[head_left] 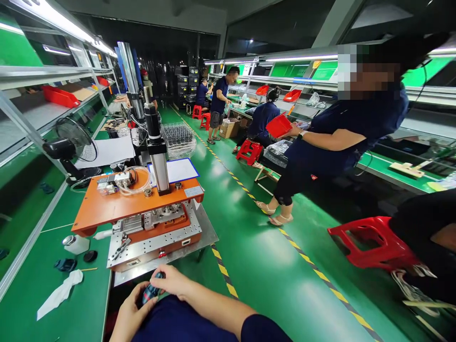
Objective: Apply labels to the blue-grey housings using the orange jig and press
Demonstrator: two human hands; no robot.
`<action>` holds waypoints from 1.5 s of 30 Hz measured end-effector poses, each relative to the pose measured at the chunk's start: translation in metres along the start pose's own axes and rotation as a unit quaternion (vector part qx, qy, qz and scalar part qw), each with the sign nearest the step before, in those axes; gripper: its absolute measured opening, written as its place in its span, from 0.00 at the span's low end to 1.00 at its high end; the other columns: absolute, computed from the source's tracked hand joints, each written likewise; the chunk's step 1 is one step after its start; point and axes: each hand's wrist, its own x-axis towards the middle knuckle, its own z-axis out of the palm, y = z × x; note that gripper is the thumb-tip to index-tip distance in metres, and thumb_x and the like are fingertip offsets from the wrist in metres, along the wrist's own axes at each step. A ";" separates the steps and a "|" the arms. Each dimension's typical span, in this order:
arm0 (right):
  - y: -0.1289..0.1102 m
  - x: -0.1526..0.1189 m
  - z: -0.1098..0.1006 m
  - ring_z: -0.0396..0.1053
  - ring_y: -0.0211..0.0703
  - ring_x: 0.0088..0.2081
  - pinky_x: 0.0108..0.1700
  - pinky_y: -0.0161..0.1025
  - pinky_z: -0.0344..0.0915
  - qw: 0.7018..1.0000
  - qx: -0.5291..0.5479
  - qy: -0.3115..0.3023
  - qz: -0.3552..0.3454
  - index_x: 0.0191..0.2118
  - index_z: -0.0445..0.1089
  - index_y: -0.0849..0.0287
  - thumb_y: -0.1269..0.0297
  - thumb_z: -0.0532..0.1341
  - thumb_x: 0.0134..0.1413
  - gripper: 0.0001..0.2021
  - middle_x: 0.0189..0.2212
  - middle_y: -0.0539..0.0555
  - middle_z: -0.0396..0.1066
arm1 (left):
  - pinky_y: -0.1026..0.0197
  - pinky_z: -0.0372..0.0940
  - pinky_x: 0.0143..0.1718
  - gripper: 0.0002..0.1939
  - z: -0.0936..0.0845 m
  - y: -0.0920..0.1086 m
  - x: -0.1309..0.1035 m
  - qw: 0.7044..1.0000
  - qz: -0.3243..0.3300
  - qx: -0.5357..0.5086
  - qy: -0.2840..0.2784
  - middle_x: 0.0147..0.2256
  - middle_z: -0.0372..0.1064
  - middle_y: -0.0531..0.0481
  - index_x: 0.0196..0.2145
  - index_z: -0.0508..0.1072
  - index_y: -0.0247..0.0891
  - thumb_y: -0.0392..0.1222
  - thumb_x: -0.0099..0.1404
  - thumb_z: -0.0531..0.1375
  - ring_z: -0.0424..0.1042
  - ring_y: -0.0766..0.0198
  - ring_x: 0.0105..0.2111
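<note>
Left of the press (158, 199), a bottle (76, 244) sits on the bench (85, 313), fan (75, 137) behind, cloth (62, 294) before it.

Factory workshop, press machine (159, 173), green workbench (89, 306)

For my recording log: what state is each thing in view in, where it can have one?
Dark blue part, held
Left hand, curled around that part
Right hand, pinching that part
Press, standing; whether powered unclear
White wipe, crumpled
White bottle, top on
Fan, upright; running or not unclear
Light strip, lit
Red bin, held tilted by a co-worker
</note>
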 end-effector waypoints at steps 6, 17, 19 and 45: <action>-0.002 -0.002 -0.001 0.63 0.32 0.26 0.30 0.31 0.63 1.000 -0.001 0.002 -0.010 0.39 0.76 0.59 0.64 0.68 0.50 0.10 0.28 0.47 0.68 | 0.55 0.70 0.53 0.31 0.003 -0.004 -0.001 1.000 -0.009 0.009 0.021 0.45 0.80 0.43 0.45 0.76 0.37 0.60 0.48 0.68 0.78 0.48 0.48; 0.005 -0.002 -0.004 0.67 0.37 0.32 0.31 0.33 0.66 0.999 0.017 -0.024 -0.030 0.37 0.72 0.59 0.57 0.67 0.50 0.12 0.31 0.48 0.68 | 0.52 0.69 0.53 0.27 0.007 0.003 -0.008 1.000 -0.002 0.027 0.015 0.47 0.78 0.43 0.48 0.75 0.38 0.55 0.54 0.68 0.76 0.50 0.47; 0.005 -0.003 -0.005 0.67 0.37 0.32 0.31 0.34 0.66 0.999 0.020 -0.029 -0.031 0.37 0.72 0.58 0.55 0.68 0.49 0.13 0.32 0.48 0.68 | 0.53 0.69 0.51 0.26 0.008 0.005 -0.009 1.000 0.002 0.027 0.014 0.47 0.78 0.44 0.48 0.75 0.38 0.54 0.55 0.68 0.77 0.52 0.46; 0.009 -0.011 -0.016 0.68 0.41 0.36 0.33 0.37 0.68 0.998 0.021 -0.044 -0.030 0.37 0.71 0.58 0.51 0.68 0.48 0.17 0.35 0.51 0.69 | 0.54 0.68 0.51 0.23 0.021 0.019 -0.019 1.000 -0.014 0.023 0.010 0.46 0.78 0.46 0.47 0.74 0.39 0.50 0.56 0.67 0.76 0.53 0.47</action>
